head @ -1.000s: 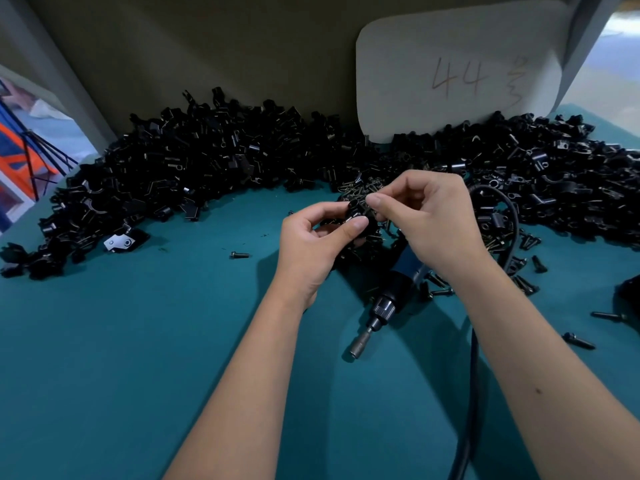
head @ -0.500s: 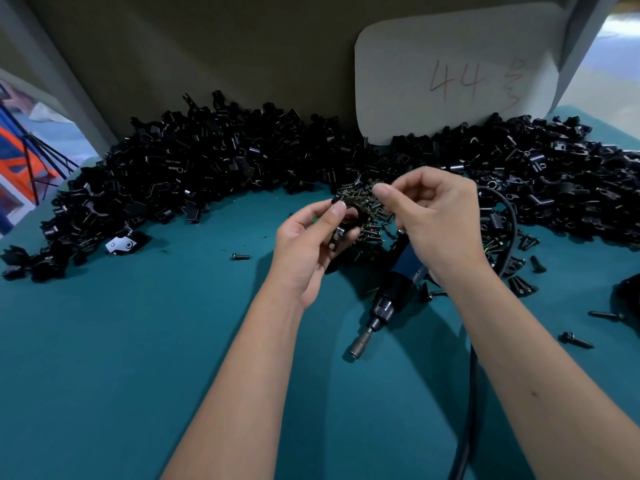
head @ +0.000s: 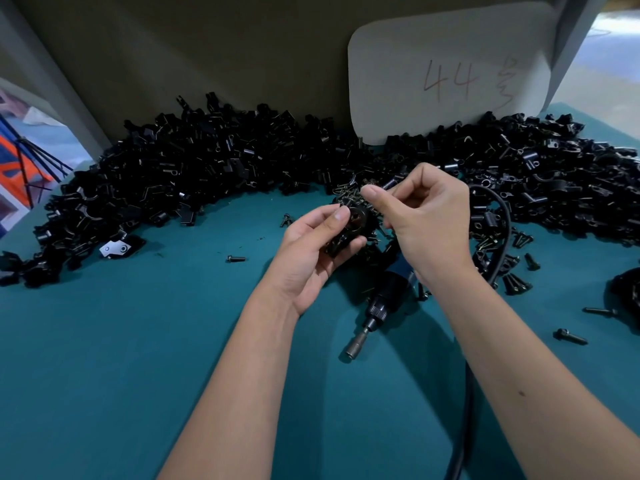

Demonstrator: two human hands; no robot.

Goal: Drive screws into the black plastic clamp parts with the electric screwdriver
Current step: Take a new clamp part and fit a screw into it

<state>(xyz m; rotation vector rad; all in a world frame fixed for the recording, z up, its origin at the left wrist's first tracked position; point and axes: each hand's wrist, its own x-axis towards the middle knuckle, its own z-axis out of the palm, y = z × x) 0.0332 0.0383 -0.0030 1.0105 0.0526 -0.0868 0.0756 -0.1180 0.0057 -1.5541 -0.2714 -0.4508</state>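
Teal mat (head: 104,393) keeps clamp parts (head: 214,168) heaped within reach. Left hand (head: 311,251) pinches one clamp (head: 349,230) upward for loading; right hand (head: 426,216), fingers curled, thumb and forefinger pressed together, likely holds a screw, while the electric screwdriver (head: 384,299) lies idle.

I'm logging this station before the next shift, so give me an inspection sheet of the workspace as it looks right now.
Surface: teal mat.
Job's things: left hand holds a black clamp part; electric screwdriver lies on the mat; pile of clamp parts along the back.
Clutter: loose screws, a grey metal plate.
Hands: right hand curled, whether it pinches a screw cannot be told.
Cables: black cord loops behind the right wrist.
Surroundings: card marked 44.
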